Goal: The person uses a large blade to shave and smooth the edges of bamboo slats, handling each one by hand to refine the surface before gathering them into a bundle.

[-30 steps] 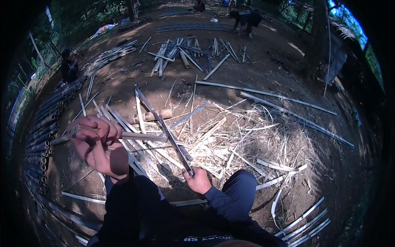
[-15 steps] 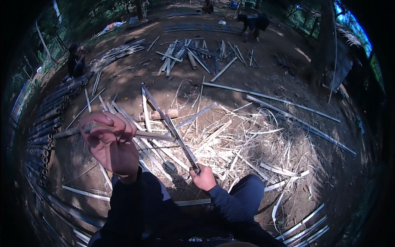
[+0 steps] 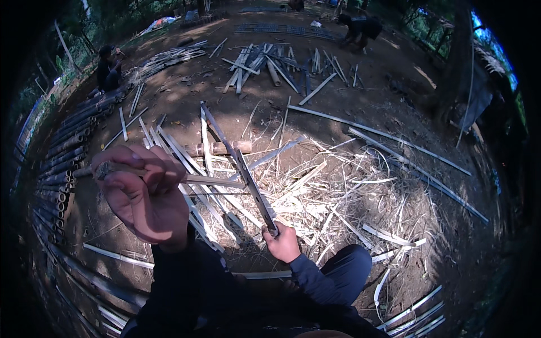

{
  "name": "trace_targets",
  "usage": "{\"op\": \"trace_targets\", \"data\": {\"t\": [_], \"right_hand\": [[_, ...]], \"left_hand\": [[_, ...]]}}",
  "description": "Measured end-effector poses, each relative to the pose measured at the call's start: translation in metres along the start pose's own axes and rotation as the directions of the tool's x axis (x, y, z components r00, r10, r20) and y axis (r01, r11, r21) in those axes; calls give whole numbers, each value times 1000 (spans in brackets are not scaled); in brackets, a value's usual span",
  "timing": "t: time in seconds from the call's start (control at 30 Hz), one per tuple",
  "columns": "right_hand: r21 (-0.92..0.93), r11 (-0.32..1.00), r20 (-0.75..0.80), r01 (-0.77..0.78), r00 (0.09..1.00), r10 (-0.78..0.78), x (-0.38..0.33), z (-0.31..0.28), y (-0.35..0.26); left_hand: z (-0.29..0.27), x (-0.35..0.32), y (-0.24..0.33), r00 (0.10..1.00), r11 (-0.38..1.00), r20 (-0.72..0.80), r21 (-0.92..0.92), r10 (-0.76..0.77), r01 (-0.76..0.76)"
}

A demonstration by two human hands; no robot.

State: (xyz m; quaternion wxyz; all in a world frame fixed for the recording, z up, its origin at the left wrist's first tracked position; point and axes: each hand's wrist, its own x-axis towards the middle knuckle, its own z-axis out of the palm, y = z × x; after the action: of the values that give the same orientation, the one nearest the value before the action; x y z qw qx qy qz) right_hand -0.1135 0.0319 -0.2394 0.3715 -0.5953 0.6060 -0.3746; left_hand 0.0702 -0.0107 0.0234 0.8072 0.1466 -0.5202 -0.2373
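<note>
The left hand [image 3: 147,194] is raised close to the camera, fist clamped around the near end of a thin bamboo strip [image 3: 208,181] that runs level to the right. The right hand [image 3: 282,243] sits lower, just above the knee [image 3: 352,265], fingers wrapped on the handle of a long knife [image 3: 248,183]; the handle itself is hidden inside the fist. The blade slants up and to the left, and its far end gets lost among the pale slats behind it, so where the tip ends is hard to tell. Strip and blade meet about midway along the blade, though whether the edge is in the strip or only against it cannot be made out. Below them lies a heap of shavings [image 3: 338,197] on the dirt ground, with a short log [image 3: 220,148] half covered by slats. Stacked poles [image 3: 67,146] curve along the left, fading into the dark rim. Far off, one person [image 3: 110,67] sits at left and another [image 3: 360,28] bends over at the top, both small and shadowed.
</note>
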Motion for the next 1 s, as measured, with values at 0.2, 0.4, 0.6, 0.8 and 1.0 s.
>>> {"op": "trace_targets", "data": {"t": [0.2,0.4,0.6,0.8,1.0], "right_hand": [[-195,944,-2,-267,962,272,1,17,85],[21,998,37,-58,998,57,-1,9,-8],[-93,941,27,-325,944,329,11,22,103],[-82,997,31,9,999,-6,8,14,18],[-168,961,-48,-219,976,214,26,32,105]], "left_hand": [[-10,5,-9,997,986,30,-146,-75,79],[-18,9,-5,999,992,22,-122,-26,29],[0,12,-18,999,993,27,-111,33,-30],[-15,10,1,999,991,47,-135,25,-18],[14,-10,0,997,997,-50,50,55,-53]]}}
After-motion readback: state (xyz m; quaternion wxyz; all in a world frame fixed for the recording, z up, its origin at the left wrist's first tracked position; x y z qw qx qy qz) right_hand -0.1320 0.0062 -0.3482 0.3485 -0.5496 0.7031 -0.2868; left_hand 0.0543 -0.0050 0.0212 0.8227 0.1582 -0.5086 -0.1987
